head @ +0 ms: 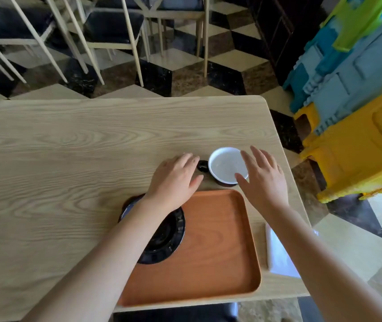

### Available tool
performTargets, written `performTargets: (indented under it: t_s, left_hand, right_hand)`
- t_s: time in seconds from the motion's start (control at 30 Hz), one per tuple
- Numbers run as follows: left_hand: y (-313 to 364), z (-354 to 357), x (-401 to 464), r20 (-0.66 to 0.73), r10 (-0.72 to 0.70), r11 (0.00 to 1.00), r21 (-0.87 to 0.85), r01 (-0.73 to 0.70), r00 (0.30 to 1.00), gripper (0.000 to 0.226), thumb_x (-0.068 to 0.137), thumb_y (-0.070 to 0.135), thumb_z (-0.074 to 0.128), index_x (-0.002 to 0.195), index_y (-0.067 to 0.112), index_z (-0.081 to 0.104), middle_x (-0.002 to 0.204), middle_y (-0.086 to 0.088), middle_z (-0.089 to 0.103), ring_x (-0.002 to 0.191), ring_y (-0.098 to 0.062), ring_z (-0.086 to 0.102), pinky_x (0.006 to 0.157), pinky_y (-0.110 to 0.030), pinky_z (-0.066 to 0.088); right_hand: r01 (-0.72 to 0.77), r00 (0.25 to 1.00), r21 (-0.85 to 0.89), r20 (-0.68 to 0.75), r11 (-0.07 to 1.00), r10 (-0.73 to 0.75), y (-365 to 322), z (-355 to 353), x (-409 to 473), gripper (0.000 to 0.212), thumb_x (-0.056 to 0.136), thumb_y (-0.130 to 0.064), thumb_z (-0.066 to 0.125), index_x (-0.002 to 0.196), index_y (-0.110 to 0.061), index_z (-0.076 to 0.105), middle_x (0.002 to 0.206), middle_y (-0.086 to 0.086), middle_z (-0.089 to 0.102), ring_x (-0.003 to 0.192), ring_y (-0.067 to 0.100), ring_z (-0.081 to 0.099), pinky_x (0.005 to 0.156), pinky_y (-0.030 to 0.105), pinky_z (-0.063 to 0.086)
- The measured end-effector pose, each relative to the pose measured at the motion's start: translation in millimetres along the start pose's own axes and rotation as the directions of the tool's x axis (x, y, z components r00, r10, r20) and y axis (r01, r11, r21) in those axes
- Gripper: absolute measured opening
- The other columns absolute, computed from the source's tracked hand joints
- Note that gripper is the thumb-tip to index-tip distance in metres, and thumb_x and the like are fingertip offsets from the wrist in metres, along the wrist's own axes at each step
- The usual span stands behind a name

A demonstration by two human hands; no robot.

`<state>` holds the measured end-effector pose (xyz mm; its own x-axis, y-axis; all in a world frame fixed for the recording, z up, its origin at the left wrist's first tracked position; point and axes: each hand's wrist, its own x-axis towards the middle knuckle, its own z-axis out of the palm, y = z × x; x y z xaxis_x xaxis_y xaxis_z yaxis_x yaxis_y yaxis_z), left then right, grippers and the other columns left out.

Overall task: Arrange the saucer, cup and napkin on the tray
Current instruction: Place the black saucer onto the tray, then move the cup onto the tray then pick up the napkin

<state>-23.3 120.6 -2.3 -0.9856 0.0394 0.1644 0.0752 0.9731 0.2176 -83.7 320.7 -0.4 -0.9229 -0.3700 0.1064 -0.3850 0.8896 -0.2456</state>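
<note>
Neither hand holds anything. The right hand point(263, 176) hangs spread wide, palm down, fingers fanned over the right rim of the cup point(227, 165), its thumb at the near edge; whether skin touches the rim I cannot tell. The left hand point(175, 178) is loosely curved and empty, its fingertips next to the cup's small dark handle point(202, 166), which juts to the left. The two hands flank the cup, which looks like the start of a two-sided lift, one steadying the handle, one cupping the body.

The cup stands upright on the table point(69, 147), just beyond the far edge of the tray point(220, 240) and not yet on it. It is round, glossy white inside, dark brown outside, smooth like glazed ceramic.

The saucer point(166, 238) is a round, shiny black dish with a patterned rim; it lies at the left side of the tray, partly under the left forearm, and seems to overhang the tray's left edge. The tray is orange-brown wood, flat, with rounded corners and a low raised lip.

The napkin point(278, 254), white and folded flat, lies on the table just right of the tray, half hidden by the right forearm. The table is pale wood with bold grain.
</note>
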Motion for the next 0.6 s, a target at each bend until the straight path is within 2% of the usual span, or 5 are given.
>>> performTargets:
  t_s: [0.1,0.27,0.37,0.47,0.6]
  left_hand:
    - [12.0,12.6,40.0,0.104,-0.019,0.998,0.068,0.012,0.994,0.055,0.086,0.040,0.047,0.127,0.004,0.050,0.122,-0.012,0.061,0.110,-0.030,0.059,0.085,-0.041,0.049]
    - [23.6,28.7,62.0,0.289,-0.068,0.993,0.109,0.038,0.955,0.062,0.088,0.039,0.053,0.140,0.013,0.032,0.143,-0.004,0.043,0.129,-0.024,0.042,0.097,-0.040,0.041]
    - [25.4,29.7,59.3,0.340,-0.144,0.984,-0.051,0.171,0.929,0.057,0.088,0.033,0.054,0.140,0.021,0.034,0.138,-0.003,0.050,0.123,-0.026,0.048,0.088,-0.039,0.045]
    - [27.2,31.5,57.3,0.315,-0.188,0.930,-0.247,0.272,0.930,0.058,0.085,0.024,0.061,0.139,0.020,0.039,0.137,-0.006,0.054,0.124,-0.026,0.049,0.097,-0.037,0.043]
    - [32.1,30.5,54.7,0.317,-0.283,0.813,-0.422,0.402,0.905,0.059,0.080,0.011,0.068,0.135,0.016,0.046,0.137,-0.003,0.054,0.127,-0.019,0.047,0.097,-0.017,0.030]
  right_hand:
    - [-0.013,0.988,-0.054,0.150,0.998,0.021,19.5,-3.5,23.5,0.057,0.088,-0.031,0.055,0.139,-0.015,0.035,0.152,0.006,0.031,0.138,0.026,0.027,0.104,0.041,0.034]
    - [0.013,0.942,0.008,0.336,1.000,-0.015,33.6,2.2,39.4,0.054,0.088,-0.025,0.054,0.138,-0.015,0.034,0.144,0.004,0.041,0.126,0.029,0.042,0.091,0.042,0.046]
    - [-0.023,0.937,0.139,0.349,0.990,-0.027,36.5,6.5,41.5,0.051,0.087,-0.017,0.054,0.135,-0.012,0.038,0.133,0.009,0.053,0.111,0.034,0.055,0.084,0.042,0.051]
    - [-0.082,0.952,0.267,0.306,0.960,-0.004,37.1,10.4,40.6,0.053,0.085,-0.011,0.056,0.135,-0.013,0.041,0.126,0.012,0.058,0.106,0.032,0.057,0.085,0.037,0.048]
    - [-0.325,0.929,0.487,0.324,0.811,0.178,35.4,16.2,36.6,0.058,0.079,-0.002,0.055,0.133,-0.021,0.048,0.124,0.011,0.061,0.101,0.029,0.063,0.084,0.043,0.055]
